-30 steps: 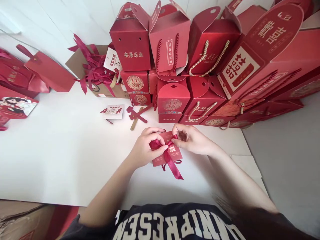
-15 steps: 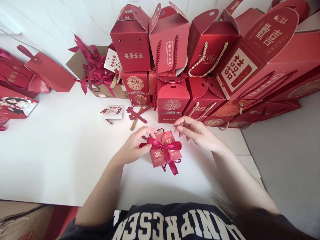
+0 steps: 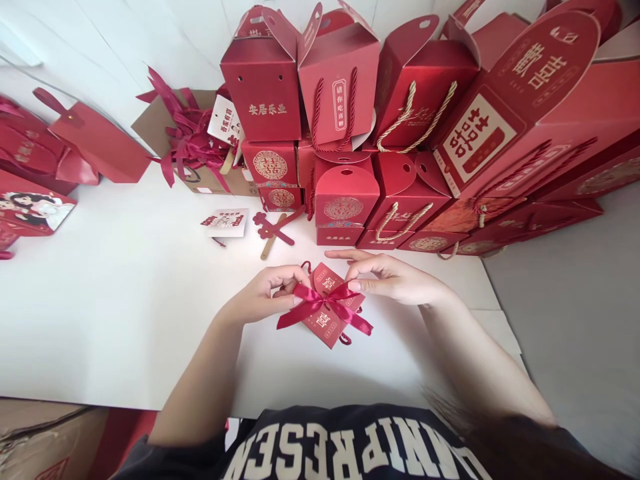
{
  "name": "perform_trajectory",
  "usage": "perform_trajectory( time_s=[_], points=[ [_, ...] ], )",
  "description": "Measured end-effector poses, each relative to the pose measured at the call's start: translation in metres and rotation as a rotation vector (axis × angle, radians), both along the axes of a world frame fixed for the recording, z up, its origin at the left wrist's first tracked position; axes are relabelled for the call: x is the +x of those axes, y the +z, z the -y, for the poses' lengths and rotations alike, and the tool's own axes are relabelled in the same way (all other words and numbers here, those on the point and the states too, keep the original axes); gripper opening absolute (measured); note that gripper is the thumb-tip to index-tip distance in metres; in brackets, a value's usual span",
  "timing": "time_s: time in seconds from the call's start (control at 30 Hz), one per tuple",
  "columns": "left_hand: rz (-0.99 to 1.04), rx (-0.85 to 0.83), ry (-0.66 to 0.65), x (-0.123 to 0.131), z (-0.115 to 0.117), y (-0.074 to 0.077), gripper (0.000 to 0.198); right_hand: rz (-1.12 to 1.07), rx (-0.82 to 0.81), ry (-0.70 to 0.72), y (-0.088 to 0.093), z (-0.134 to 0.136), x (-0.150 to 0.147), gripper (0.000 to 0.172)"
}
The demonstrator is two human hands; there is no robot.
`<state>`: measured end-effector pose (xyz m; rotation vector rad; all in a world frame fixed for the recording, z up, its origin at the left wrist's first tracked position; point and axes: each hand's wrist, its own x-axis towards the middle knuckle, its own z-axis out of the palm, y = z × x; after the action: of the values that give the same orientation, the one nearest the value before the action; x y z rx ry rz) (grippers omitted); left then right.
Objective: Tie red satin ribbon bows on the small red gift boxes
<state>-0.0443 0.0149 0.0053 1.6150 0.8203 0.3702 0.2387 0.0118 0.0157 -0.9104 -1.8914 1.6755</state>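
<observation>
Pinching the left loop of the red ribbon bow [image 3: 324, 302] between thumb and fingers of the left hand [image 3: 263, 293]; narrowing thumb and fingers at the right loop with the right hand [image 3: 395, 277], index finger stretched out. Directly under the bow, on the white table [image 3: 125, 300], near the stacked gift boxes [image 3: 345, 193]: small red box [image 3: 327, 328].

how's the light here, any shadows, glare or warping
Head view: pale wall nearly washed out at upper left; head view: soft shadow on the table beside the right forearm; head view: sheen on the ribbon; head view: big box at right looks stretched.
</observation>
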Motion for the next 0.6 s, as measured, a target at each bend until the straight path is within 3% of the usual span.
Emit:
perform_trajectory(
  time_s=[0.13, 0.3, 0.5, 0.6],
  points=[
    [0.037, -0.092, -0.107, -0.002, -0.001, -0.002, 0.015, -0.144, -0.131, 0.037, -0.011, -0.003, -0.009, 0.033],
    [0.056, -0.118, -0.189, 0.0, -0.003, -0.002, 0.025, -0.267, -0.205, 0.01, -0.023, -0.003, -0.017, 0.033],
    [0.131, -0.225, -0.103, 0.004, -0.002, -0.007, 0.029, -0.491, -0.2, -0.102, -0.033, 0.003, -0.029, 0.041],
    [0.169, -0.236, -0.069, 0.006, -0.001, -0.007, 0.029, -0.489, -0.18, -0.141, -0.034, 0.003, -0.033, 0.039]
  ],
)
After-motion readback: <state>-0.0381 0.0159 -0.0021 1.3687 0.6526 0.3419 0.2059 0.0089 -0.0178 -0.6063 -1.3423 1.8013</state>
